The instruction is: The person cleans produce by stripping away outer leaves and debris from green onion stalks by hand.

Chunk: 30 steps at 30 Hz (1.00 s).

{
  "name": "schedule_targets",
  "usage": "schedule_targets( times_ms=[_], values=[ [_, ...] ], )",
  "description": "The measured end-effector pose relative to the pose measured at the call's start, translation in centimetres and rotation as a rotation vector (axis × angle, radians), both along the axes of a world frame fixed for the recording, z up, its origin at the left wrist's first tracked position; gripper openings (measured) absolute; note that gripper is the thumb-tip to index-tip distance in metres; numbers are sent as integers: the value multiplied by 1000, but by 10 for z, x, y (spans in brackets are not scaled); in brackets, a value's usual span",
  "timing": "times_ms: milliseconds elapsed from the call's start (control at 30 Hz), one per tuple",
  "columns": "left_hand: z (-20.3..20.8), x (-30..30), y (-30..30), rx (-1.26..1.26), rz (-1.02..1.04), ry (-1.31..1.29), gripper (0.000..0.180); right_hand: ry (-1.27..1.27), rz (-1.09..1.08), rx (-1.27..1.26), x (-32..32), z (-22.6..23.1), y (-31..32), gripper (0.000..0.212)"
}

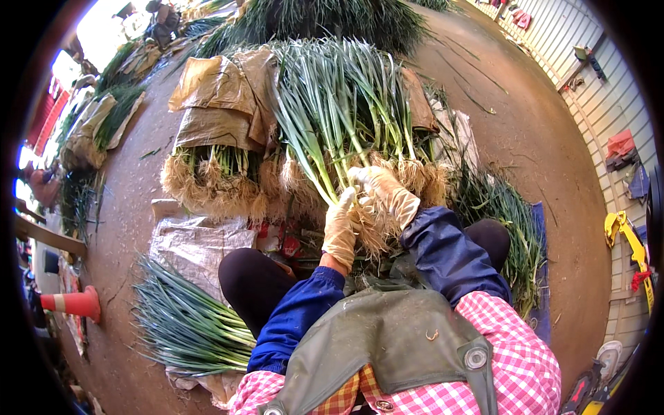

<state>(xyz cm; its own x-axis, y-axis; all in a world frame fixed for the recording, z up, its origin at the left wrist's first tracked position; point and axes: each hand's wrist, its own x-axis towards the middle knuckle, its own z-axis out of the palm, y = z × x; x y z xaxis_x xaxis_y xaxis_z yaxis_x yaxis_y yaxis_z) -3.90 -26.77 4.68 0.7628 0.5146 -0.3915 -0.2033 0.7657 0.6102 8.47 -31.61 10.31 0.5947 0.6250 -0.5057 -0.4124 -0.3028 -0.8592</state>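
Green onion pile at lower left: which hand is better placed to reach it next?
Probably the left hand: it holds green onion stalks and is nearer the pile, which lies on the person's left. The right hand is farther across.

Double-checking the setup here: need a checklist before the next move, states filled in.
1. Left hand and right hand both gloved: ok.
2. Left hand closed on green onions: ok.
3. Right hand's grip near the roots: cannot tell, fingers partly hidden.
4. Left wrist covered: not ok, skin shows below the blue sleeve.
5. Orange cone away from both hands: ok.
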Motion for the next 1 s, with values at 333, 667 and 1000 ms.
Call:
schedule_targets(
  times_ms=[333, 667, 1000],
  values=[
    [3, 7, 3, 83, 117, 67, 18, -640, 207, -204, 28, -38, 5, 31],
    [57, -6, 0, 37, 32, 5, 18, -1190, 224, -629, 52, 12, 21, 34],
    [21, 3, 4, -17, 89, 34, 23, -257, -48, 148, 42, -10, 18, 16]
  ],
)
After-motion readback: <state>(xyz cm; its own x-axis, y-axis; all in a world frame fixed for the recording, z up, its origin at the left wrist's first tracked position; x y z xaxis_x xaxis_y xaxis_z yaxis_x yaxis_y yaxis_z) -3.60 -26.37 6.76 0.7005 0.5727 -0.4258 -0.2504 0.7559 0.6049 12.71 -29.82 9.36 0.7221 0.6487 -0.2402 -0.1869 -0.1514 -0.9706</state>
